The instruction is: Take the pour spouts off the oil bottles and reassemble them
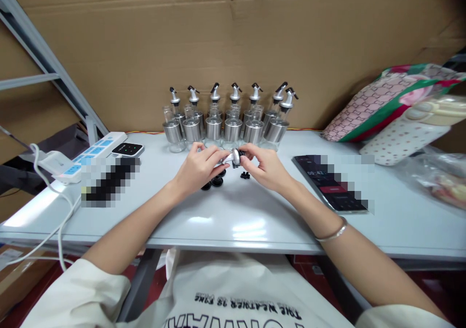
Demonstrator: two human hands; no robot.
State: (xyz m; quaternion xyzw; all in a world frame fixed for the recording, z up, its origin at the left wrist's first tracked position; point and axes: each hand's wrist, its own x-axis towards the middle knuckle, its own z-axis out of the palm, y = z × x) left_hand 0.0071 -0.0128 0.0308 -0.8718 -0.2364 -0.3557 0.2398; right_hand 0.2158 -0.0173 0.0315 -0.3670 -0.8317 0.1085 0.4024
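Note:
Between my two hands, just above the table, is a silver and black pourer spout lying on its side. My left hand pinches its silver spout end. The fingers of my right hand are closed around its black stopper end. Under my left fingers lie several round black caps, partly hidden. A small cluster of black pieces sits on the table below my right hand. Behind my hands stand several glass bottles with steel sleeves; the back ones and the far right one carry pourer spouts.
A phone lies on the white table at right, near a dotted bottle, a patterned bag and clear plastic. A power strip, a small device and white cables are at left. Cardboard stands behind.

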